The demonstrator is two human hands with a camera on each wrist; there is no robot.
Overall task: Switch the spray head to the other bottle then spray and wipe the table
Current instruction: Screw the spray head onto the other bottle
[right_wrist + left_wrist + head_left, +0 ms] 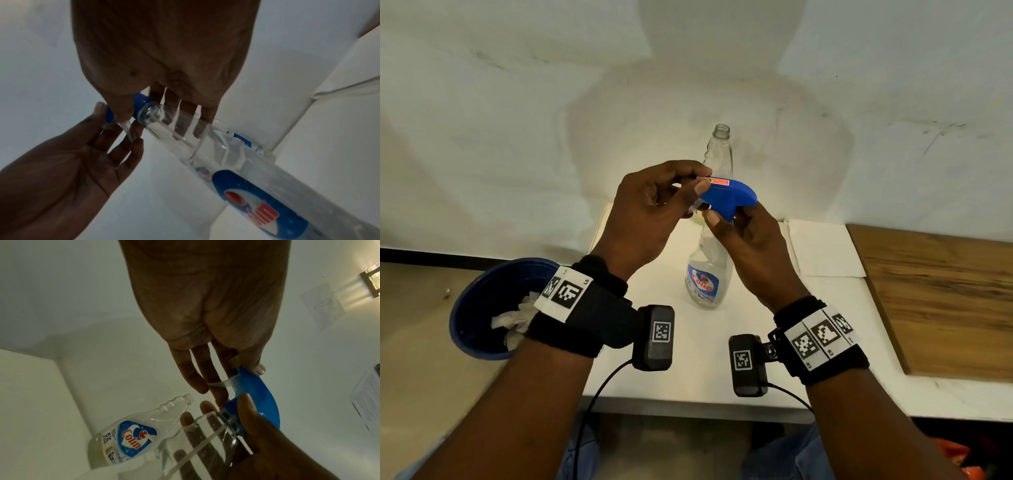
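A blue spray head sits at the neck of the near clear bottle, which stands on the white table and has a blue Colin label. My left hand pinches the head's nozzle end between thumb and fingers. My right hand wraps the near bottle's neck, thumb on the blue collar. A thin tube runs down inside this bottle. I cannot tell whether the collar is screwed tight. Behind stands a second clear bottle with an open neck.
A blue bin holding crumpled tissue sits left of the table, under my left wrist. A white paper sheet lies right of the bottles. A wooden board covers the table's right side. A white wall rises close behind.
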